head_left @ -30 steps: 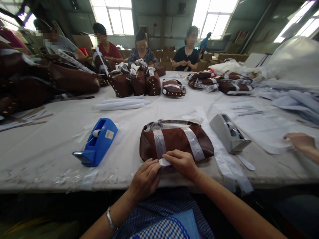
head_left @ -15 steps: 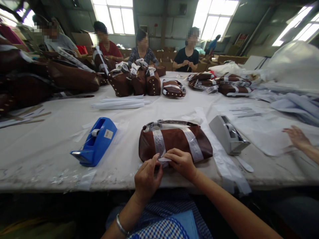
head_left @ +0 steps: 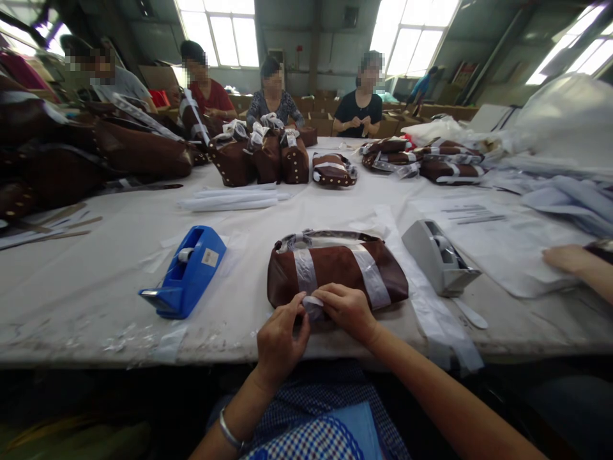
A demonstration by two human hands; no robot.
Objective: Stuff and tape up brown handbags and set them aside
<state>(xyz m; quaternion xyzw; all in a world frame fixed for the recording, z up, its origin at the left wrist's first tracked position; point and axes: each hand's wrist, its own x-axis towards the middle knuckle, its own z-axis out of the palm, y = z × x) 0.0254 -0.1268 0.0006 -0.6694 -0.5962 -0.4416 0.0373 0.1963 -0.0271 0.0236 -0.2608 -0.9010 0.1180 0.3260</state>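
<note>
Brown bag (head_left: 332, 268): two bands (head_left: 372, 275) on, white near-edge flap (head_left: 313, 309) apparently unfixed, right hand (head_left: 348, 312) pinching it, left hand (head_left: 278, 337) half-curled, grip unclear.

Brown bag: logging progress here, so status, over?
Right hand pinching white strip, left hand alongside. Brown bag lying, two bands across. Blue dispenser, grey dispenser flanking, clear of hands.

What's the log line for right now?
left hand, right hand: at white strip; bag: on table; blue dispenser: left; gray dispenser: right

The whitish desk (head_left: 112, 262) and cardboard boxes (head_left: 322, 122) are being lit through bright multi-pane windows (head_left: 220, 48) in a grey-green wall (head_left: 334, 67).
</note>
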